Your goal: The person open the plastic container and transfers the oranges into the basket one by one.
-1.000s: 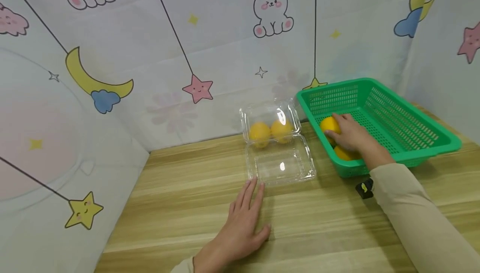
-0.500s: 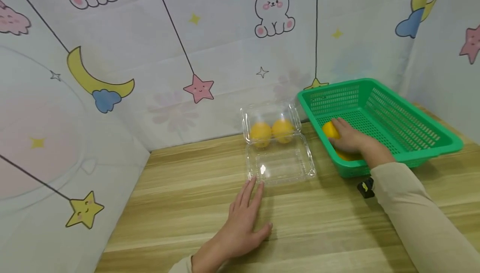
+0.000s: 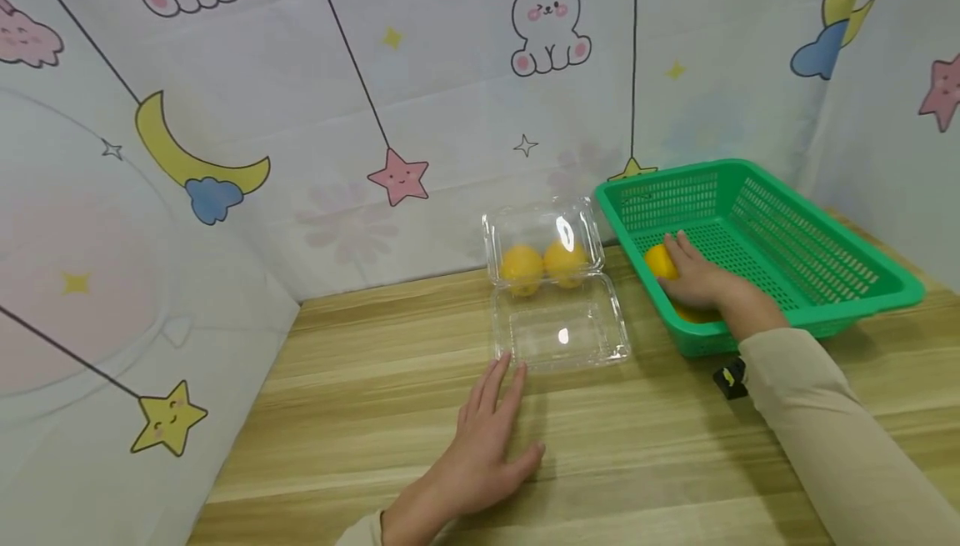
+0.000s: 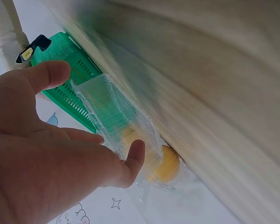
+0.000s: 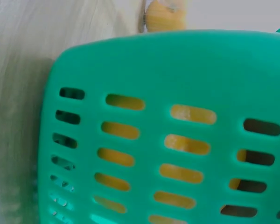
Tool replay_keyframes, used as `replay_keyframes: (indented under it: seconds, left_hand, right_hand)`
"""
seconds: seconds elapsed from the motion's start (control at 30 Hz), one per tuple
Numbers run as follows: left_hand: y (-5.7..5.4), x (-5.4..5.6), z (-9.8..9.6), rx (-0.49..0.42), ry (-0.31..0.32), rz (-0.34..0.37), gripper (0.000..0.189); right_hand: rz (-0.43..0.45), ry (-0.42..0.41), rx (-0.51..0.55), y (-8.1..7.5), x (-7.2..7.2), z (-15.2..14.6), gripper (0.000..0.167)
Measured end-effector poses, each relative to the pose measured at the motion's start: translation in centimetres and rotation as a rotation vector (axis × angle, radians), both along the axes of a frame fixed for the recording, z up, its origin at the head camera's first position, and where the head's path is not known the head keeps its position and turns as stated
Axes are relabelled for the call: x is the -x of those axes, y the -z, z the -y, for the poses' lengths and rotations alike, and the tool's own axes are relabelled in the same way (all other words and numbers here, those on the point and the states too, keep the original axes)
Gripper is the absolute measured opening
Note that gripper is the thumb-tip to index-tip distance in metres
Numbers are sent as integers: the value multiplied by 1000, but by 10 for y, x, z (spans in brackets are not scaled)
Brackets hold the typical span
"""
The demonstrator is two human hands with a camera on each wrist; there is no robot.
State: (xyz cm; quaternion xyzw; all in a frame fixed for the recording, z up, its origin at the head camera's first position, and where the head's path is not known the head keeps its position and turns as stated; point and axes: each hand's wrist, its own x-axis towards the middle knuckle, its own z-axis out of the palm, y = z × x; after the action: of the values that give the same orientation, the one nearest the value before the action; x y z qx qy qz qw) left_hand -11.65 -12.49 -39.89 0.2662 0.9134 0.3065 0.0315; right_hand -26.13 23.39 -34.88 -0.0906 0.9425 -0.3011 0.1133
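My left hand lies over the table with straight fingers, its fingertips at the near edge of an open clear plastic clamshell box. In the left wrist view its fingers show in front of that box. Two oranges sit side by side in the box's far half. My right hand reaches into a green plastic basket, against an orange and over another beneath the palm. Its thumb is hidden. Through the basket's slots in the right wrist view show oranges; the hand is not visible there.
The wood-grain table runs up to a wall sheet printed with rabbits, stars and moons. The basket's raised rim passes under my right forearm. A small black device hangs at the right wrist.
My right hand has turned palm-down and shifted slightly lower in the basket, covering more of the nearer orange; the farther orange sits a little lower. My left hand and the box have hardly moved.
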Motion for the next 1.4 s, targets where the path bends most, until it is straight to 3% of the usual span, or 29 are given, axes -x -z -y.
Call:
replay_keyframes:
  seconds: [0.6, 0.93, 1.13, 1.27, 1.4]
  left_hand:
    - [-3, -5, 2, -32, -3, -65, 82]
    - [-3, -6, 1, -23, -22, -62, 82]
    - [-3, -7, 2, -31, -34, -46, 82]
    - [-3, -7, 1, -6, -40, -37, 84]
    - [-5, -7, 0, 21, -49, -37, 83]
  right_hand:
    - [-63, 67, -7, 2, 1, 0, 80]
    - [-201, 136, -15, -3, 3, 2, 80]
    - [-388, 237, 122, -7, 3, 9, 72]
    - [-613, 321, 258, -11, -4, 14, 56]
    - [-804, 350, 316, -15, -12, 22, 43]
